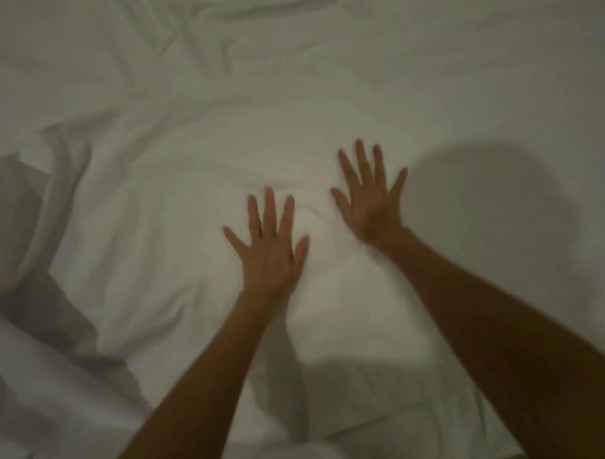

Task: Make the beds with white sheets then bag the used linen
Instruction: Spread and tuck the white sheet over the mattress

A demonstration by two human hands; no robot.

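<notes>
Your left hand and right hand lie flat in the middle of the frame, fingers spread and straight, gripping nothing. They press palm-down on the white sheet, most likely to smooth out the small ripple between them. The sheet fills nearly the whole frame and is not yet flat: deep creases run across the upper left, and a bunched fold rises at the left edge. The light is dim, and no used linen or bag is visible.
</notes>
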